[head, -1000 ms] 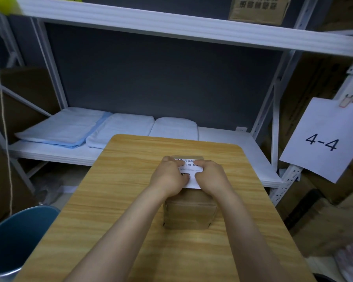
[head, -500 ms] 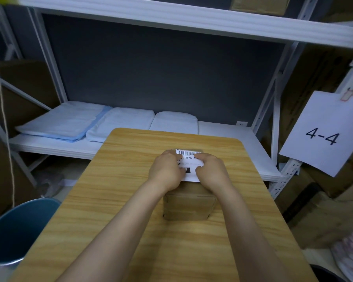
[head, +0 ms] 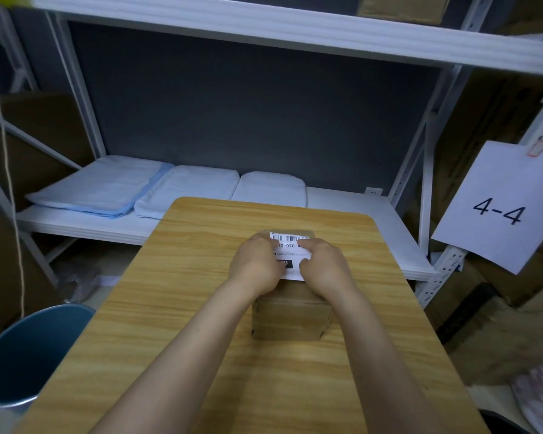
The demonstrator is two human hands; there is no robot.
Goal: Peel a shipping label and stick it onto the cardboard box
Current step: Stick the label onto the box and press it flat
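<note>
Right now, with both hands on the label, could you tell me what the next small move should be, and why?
Probably slide both hands outward: the shipping label already lies on top of the cardboard box, with the left hand and right hand covering its sides, which likely still need smoothing.

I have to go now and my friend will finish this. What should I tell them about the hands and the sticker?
Left hand: pressing on the label's left side.
Right hand: pressing on its right side.
Label: lying on top of the box, which sits on the table.
Done: label is peeled and placed on the box.
Left: smooth it flat, check the near edge, then let go.
</note>
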